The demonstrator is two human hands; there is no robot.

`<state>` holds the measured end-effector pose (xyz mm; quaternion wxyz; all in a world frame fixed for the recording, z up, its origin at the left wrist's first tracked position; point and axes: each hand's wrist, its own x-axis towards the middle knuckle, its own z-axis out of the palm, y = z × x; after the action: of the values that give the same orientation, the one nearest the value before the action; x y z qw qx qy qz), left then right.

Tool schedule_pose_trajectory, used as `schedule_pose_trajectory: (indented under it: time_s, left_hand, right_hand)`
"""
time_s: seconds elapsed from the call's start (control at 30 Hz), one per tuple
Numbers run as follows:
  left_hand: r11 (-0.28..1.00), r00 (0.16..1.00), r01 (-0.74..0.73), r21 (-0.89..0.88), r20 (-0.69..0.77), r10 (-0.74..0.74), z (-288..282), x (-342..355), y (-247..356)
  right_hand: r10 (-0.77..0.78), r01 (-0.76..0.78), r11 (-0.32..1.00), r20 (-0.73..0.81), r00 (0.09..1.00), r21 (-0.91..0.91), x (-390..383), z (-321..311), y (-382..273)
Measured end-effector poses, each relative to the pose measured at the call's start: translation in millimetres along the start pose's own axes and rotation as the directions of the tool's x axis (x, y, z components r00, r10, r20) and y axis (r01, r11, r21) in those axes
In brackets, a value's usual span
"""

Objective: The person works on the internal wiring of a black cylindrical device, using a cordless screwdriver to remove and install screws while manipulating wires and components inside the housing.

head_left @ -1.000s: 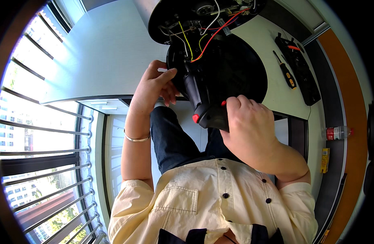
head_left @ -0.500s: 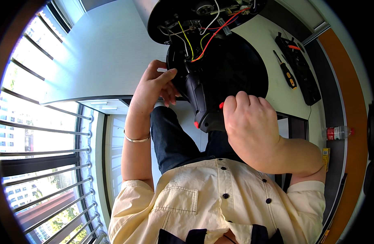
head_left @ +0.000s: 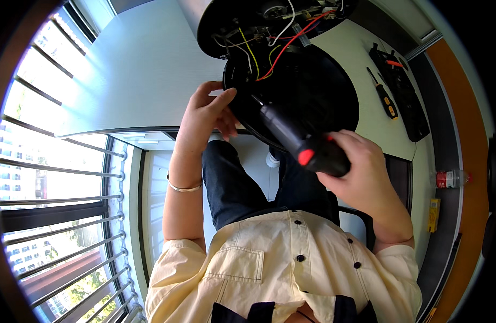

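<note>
A round black housing (head_left: 318, 91) with a hollow dark inside sits at the desk's front edge. Red, yellow and white wires link it to an upturned black part (head_left: 221, 27) full of components behind it. My left hand (head_left: 207, 116) grips the housing's left rim with thumb and fingers. A black electric screwdriver with red buttons (head_left: 291, 132) is in my right hand (head_left: 361, 177), slanting over the housing with its bit pointing up-left, just clear of the spot where it was working near the left side.
The pale desk (head_left: 124, 70) extends left. At right lie a screwdriver with yellow-and-black handle (head_left: 387, 102) and a black tool case (head_left: 404, 102). Farther right are a plastic bottle (head_left: 450, 179) and a small yellow box (head_left: 433, 214). A railed window (head_left: 54, 172) fills the left side.
The electric screwdriver has swung right and toward me, its tip leaving the housing's inner left spot and now showing a bit. My right hand moved with it; my left hand barely moved.
</note>
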<state>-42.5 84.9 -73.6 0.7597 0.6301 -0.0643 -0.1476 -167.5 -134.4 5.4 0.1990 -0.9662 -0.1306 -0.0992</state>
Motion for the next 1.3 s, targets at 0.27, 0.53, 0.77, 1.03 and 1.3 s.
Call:
schedule_pose_trajectory:
  time_s: [0.27,0.53,0.77,1.03,1.3]
  left_hand:
    - [0.962,0.988,-0.073,0.263,-0.109,0.104,5,0,-2]
    - [0.945,0.989,-0.025,0.326,-0.131,0.071,-20,10,19]
    - [0.683,0.967,0.012,0.731,-0.182,0.178,-13,-2,8]
    - [0.703,0.956,-0.071,0.707,-0.154,0.252,-19,5,5]
    - [0.891,0.976,0.019,0.454,-0.201,0.081,-29,17,19]
  right_hand:
    - [0.373,-0.444,0.666,0.247,0.894,0.6,-17,-14,30]
    - [0.403,-0.519,0.438,0.356,0.843,0.734,-8,-32,71]
    - [0.351,-0.467,0.436,0.333,0.875,0.769,14,-29,95]
    - [0.312,-0.461,0.412,0.354,0.882,0.786,36,-24,111]
    - [0.239,-0.48,0.444,0.417,0.877,0.756,62,-20,125]
